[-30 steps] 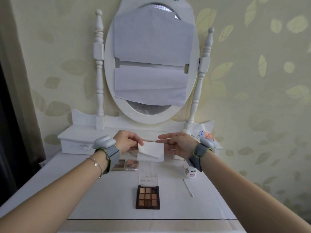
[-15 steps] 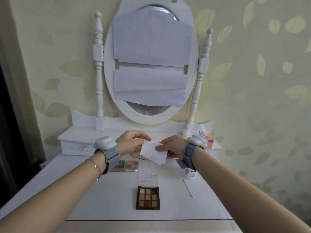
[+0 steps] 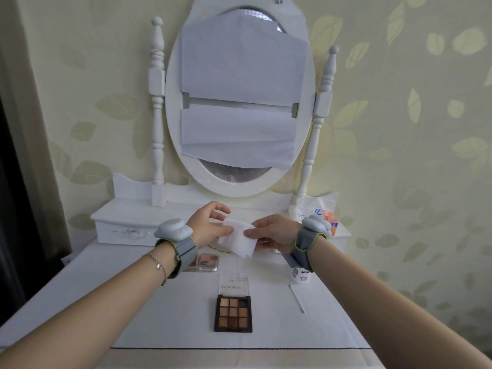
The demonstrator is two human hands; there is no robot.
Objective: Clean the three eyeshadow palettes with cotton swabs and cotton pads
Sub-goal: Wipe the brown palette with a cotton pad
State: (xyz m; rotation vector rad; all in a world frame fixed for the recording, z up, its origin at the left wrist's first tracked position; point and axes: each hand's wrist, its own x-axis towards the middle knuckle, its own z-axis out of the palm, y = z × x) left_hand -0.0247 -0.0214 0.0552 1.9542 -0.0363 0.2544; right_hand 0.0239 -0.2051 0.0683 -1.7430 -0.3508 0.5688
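Note:
Both hands hold a white cotton pad (image 3: 237,238) in the air above the dressing table. My left hand (image 3: 210,225) pinches its left edge between thumb and fingers. My right hand (image 3: 274,233) grips its right side. Below, an open brown eyeshadow palette (image 3: 233,312) with its clear lid folded back lies in the middle of the table. A small palette with pink shades (image 3: 208,261) lies behind my left wrist. A cotton swab (image 3: 297,298) rests to the right of the brown palette.
A small white jar (image 3: 300,275) stands under my right wrist. A plastic bag with orange print (image 3: 323,214) sits at the back right by the oval mirror (image 3: 239,102), which is covered with paper. A raised white drawer shelf (image 3: 125,222) runs along the back.
The two hands have come closer together around the cotton pad and the pad has been folded and tilted. My right hand now grips the pad instead of lying open beside it.

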